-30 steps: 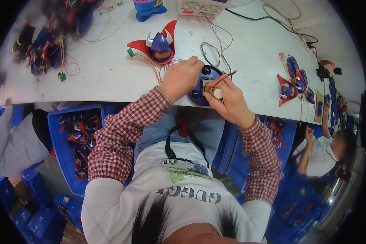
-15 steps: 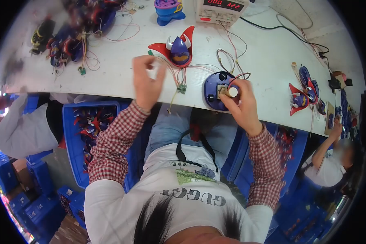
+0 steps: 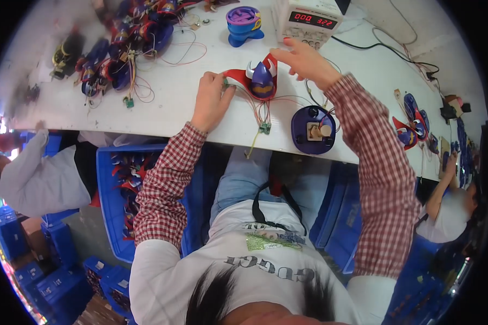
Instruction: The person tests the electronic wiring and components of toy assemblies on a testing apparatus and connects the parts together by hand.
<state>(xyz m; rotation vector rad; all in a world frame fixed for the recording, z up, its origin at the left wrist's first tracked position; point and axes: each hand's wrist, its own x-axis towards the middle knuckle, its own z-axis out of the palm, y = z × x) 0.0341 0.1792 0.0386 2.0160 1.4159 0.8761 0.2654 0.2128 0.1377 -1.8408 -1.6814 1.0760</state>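
Note:
My left hand (image 3: 210, 103) is closed in a pinch on a small green circuit board (image 3: 225, 82), beside the left tip of a red-winged toy part (image 3: 262, 81). The part has a purple middle and silver horns. Thin wires run from it to another green board (image 3: 264, 128) near the table edge. My right hand (image 3: 308, 60) is open, fingers apart, in front of the power supply (image 3: 310, 21). Its thumb is close to the right wing tip; I cannot tell if they touch. A round dark-blue base (image 3: 299, 142) with a white cylinder lies below my right forearm.
A purple and blue toy (image 3: 244, 26) stands at the back. Wired toy parts are heaped at the left (image 3: 122, 46), with more at the right (image 3: 416, 122). Blue bins (image 3: 107, 206) flank my legs. Cables cross the table's right side. Other people sit at both sides.
My right hand has left the round base and moved up towards the power supply. My left hand has come down onto the small green board by the wing. The whole view has shifted slightly.

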